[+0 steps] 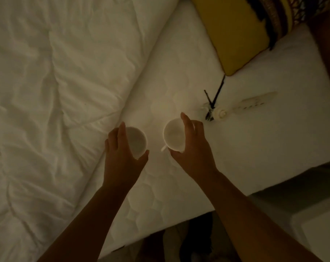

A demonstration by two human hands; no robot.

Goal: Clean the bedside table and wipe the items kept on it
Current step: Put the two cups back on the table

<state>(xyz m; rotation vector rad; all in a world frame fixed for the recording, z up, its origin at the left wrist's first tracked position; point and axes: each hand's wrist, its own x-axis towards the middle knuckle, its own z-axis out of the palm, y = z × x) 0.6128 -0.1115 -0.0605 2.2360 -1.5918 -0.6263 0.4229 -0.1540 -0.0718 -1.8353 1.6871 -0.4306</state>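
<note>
Two white cups stand on the white mattress (160,186) in dim light. My left hand (120,154) grips the left cup (136,141) around its rim from the left side, thumb at its near edge. My right hand (192,146) holds the right cup (172,135) from the right, index finger stretched along its far rim. That cup's handle points toward me and to the left. Both cups look empty inside.
A rumpled white duvet (56,101) covers the left half of the bed. A yellow cushion (236,35) lies at the top right. Black sticks in a small glass holder (210,110) and a white feather-like piece (251,104) lie right of the cups. The mattress edge runs along the lower right.
</note>
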